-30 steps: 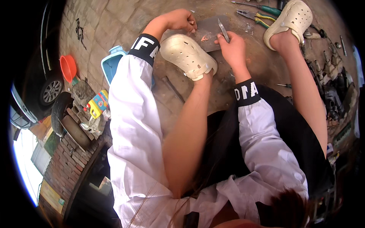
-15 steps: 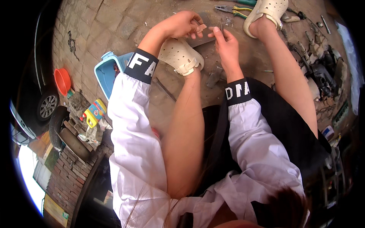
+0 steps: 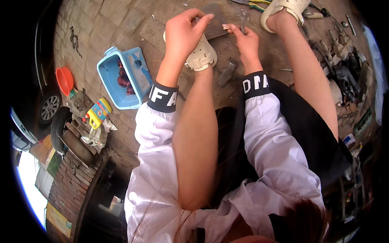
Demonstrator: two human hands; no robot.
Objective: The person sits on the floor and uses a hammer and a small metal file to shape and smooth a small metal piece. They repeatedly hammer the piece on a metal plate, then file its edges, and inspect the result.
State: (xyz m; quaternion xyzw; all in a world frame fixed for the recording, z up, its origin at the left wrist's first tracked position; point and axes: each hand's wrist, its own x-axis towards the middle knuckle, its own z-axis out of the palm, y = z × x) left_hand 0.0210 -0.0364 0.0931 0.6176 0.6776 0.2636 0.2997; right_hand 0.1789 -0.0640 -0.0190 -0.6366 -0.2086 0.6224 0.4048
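Note:
My left hand (image 3: 184, 34) is over the beige clog (image 3: 201, 56) on my left foot, thumb stretched out and fingers loosely bent, with nothing visible in it. Thumb and fingertips of my right hand (image 3: 248, 43) pinch a small pale piece (image 3: 225, 26), too small to name. A thin metal tool (image 3: 242, 25) sticks up from among the same hand's fingers; its lower part is hidden. Beneath and between the hands lies a dark flat metal plate (image 3: 216, 18) on the ground. What looks like a hammer head (image 3: 227, 72) rests nearer to me, between my legs.
On the left stands a light blue bin (image 3: 139, 71) holding dark reddish coils (image 3: 123, 79). Beyond it are a red basin (image 3: 65, 81), a yellow jug (image 3: 99, 113) and a tyre (image 3: 59, 127). Pliers (image 3: 257, 6) lie at the far edge; dark metal parts (image 3: 340, 69) are heaped on the right.
My left hand has drawn back from the right hand, and the small pale piece that was at its fingertips is now at the right hand's. More of the blue bin shows.

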